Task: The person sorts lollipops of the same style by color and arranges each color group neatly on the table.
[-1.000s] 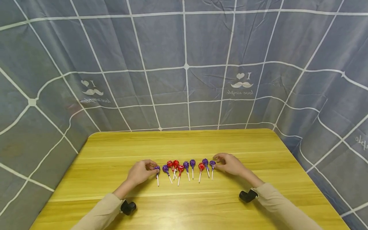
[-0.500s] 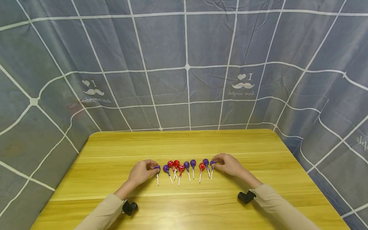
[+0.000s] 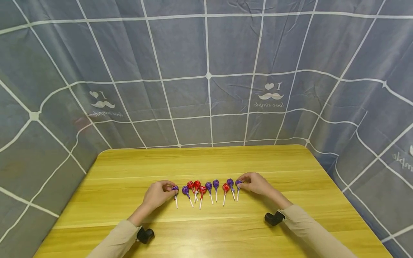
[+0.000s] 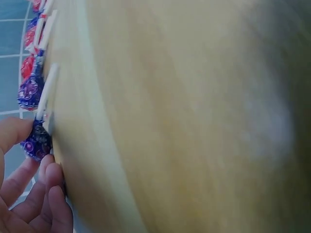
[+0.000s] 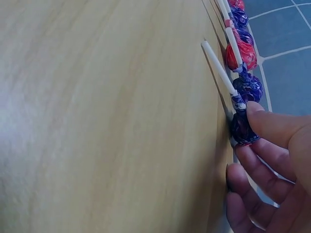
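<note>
A row of wrapped lollipops lies across the wooden table (image 3: 206, 233), with white sticks toward the person. My left hand (image 3: 156, 195) pinches the leftmost purple lollipop (image 3: 175, 188) by its head. In the left wrist view, thumb and fingertips sit on either side of that wrapper. At the other end, my right hand (image 3: 257, 184) holds the rightmost purple lollipop (image 5: 243, 130) between thumb and index finger. Between the hands lie several more, among them a purple lollipop (image 3: 185, 190), a red lollipop (image 3: 202, 190), another red lollipop (image 3: 226, 187) and a purple lollipop (image 3: 216, 183).
A grey-blue curtain (image 3: 180, 96) with white grid lines hangs behind the table and along both sides. Each wrist wears a black camera, the left camera (image 3: 146, 235) and the right camera (image 3: 274, 218).
My right fingers have moved slightly left onto the rightmost lollipop, and its stick has swung a little to the left. The left hand keeps its hold, almost unmoved.
</note>
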The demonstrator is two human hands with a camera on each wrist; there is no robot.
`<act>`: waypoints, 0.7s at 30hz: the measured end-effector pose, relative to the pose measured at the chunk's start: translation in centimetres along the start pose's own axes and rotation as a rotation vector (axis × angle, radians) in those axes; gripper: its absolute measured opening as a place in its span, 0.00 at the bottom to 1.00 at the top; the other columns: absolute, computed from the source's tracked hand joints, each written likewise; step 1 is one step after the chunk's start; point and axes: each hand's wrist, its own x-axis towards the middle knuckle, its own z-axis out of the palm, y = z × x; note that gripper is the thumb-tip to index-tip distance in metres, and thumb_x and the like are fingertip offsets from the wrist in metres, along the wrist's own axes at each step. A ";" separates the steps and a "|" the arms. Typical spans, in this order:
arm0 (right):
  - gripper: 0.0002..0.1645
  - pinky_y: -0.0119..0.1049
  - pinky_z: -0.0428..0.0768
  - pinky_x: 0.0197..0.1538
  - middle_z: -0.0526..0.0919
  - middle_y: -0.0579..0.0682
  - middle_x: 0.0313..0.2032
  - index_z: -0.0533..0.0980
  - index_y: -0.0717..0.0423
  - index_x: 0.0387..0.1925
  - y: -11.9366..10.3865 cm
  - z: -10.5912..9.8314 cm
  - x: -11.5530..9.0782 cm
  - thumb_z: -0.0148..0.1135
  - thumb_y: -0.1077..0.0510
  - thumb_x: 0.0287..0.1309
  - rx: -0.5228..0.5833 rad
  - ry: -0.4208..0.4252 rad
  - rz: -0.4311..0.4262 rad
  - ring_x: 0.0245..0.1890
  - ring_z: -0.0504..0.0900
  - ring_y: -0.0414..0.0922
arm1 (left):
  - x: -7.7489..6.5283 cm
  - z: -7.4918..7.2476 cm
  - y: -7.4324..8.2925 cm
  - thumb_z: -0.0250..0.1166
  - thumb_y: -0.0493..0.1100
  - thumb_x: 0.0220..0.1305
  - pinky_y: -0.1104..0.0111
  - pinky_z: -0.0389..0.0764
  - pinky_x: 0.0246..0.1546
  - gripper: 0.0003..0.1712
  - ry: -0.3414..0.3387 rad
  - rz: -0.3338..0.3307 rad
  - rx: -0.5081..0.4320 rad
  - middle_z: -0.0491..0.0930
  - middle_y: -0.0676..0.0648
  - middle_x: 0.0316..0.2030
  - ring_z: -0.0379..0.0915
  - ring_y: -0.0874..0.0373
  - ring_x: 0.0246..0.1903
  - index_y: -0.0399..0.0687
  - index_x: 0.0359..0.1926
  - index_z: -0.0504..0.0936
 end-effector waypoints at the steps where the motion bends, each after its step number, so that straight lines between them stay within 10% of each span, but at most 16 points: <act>1: 0.15 0.31 0.72 0.28 0.86 0.48 0.36 0.83 0.57 0.43 0.0 0.0 0.0 0.67 0.53 0.57 -0.005 -0.003 0.006 0.28 0.75 0.38 | 0.0 0.0 0.0 0.72 0.47 0.54 0.71 0.68 0.23 0.17 0.000 0.009 0.017 0.84 0.53 0.27 0.74 0.64 0.25 0.45 0.43 0.86; 21: 0.14 0.31 0.72 0.30 0.85 0.48 0.33 0.82 0.59 0.41 -0.2 -0.3 0.3 0.67 0.54 0.57 0.010 -0.047 0.040 0.26 0.73 0.38 | 0.9 -0.5 -0.3 0.69 0.48 0.57 0.71 0.68 0.24 0.14 -0.041 0.038 0.045 0.83 0.53 0.29 0.73 0.62 0.27 0.46 0.41 0.87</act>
